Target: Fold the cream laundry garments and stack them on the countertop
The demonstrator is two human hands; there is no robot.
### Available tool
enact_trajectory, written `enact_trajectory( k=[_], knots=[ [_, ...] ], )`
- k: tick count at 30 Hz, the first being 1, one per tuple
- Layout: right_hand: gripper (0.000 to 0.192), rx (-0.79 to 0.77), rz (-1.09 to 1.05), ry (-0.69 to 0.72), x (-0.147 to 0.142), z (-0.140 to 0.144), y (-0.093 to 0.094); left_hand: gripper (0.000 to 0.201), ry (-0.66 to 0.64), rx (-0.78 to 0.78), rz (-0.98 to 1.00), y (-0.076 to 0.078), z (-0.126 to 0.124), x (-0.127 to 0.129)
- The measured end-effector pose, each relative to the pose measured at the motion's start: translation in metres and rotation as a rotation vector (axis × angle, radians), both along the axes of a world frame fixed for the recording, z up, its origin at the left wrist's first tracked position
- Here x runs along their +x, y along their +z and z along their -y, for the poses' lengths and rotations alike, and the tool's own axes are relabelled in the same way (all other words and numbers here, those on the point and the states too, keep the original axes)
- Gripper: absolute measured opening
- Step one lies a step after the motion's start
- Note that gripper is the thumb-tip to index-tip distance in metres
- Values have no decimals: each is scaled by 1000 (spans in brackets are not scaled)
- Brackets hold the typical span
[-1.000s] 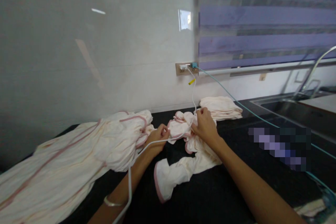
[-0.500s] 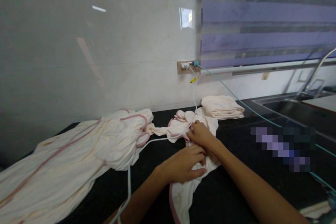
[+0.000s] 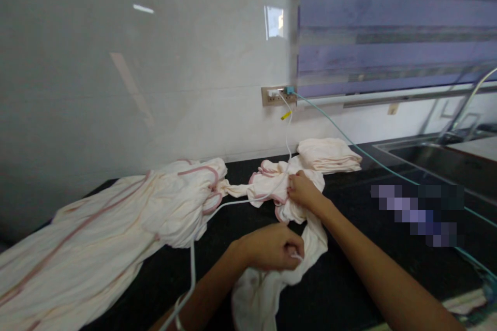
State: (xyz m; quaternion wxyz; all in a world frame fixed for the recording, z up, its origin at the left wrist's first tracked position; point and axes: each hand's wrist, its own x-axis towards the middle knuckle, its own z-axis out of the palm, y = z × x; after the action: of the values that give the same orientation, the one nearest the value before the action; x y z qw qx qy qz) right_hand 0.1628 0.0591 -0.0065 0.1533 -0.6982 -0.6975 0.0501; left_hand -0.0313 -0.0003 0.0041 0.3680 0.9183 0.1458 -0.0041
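Observation:
A cream garment with pink trim (image 3: 267, 186) lies bunched on the dark counter, one strip of it trailing toward the front edge. My right hand (image 3: 306, 194) grips its bunched part with curled fingers. Closer to me, my left hand (image 3: 274, 247) is closed in a fist above the trailing strip, with a bit of white cloth showing between thumb and fingers. A larger cream garment (image 3: 171, 207), also trimmed in pink, spreads over the left side, and a narrow cloth strip (image 3: 236, 190) runs from it to the bunched one.
A folded stack of cream cloth (image 3: 330, 155) sits against the wall. The white cord (image 3: 217, 209) drops from the wall socket (image 3: 267, 96) and crosses the bunched garment and my left forearm. A teal cord (image 3: 380, 168) slants past the sink (image 3: 411, 152) at right.
My left hand has gone from spread fingers to a fist with cloth in it. My right hand has shifted slightly right, and the trailing strip has moved.

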Motion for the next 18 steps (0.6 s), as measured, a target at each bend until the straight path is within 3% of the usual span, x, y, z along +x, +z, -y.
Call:
enact_trajectory(
  k=[4,6,8,11,15,18],
  knots=[
    [47,-25,-19,-24,2,2,3,17,-116,-603,-52,1,4,1],
    [40,-62,-40,-34,3,4,6,30,-22,-730,60,2,3,2],
    [32,-84,-66,-17,4,4,9,33,196,-636,245,-1,0,4],
    [26,-122,-140,58,5,4,14,24,484,-234,353,-12,-13,4],
    [16,-272,-297,226,7,4,18,11,645,173,401,-22,-30,0],
    [14,-477,-634,326,9,5,16,22,670,310,497,-18,-33,-3]
  ],
)
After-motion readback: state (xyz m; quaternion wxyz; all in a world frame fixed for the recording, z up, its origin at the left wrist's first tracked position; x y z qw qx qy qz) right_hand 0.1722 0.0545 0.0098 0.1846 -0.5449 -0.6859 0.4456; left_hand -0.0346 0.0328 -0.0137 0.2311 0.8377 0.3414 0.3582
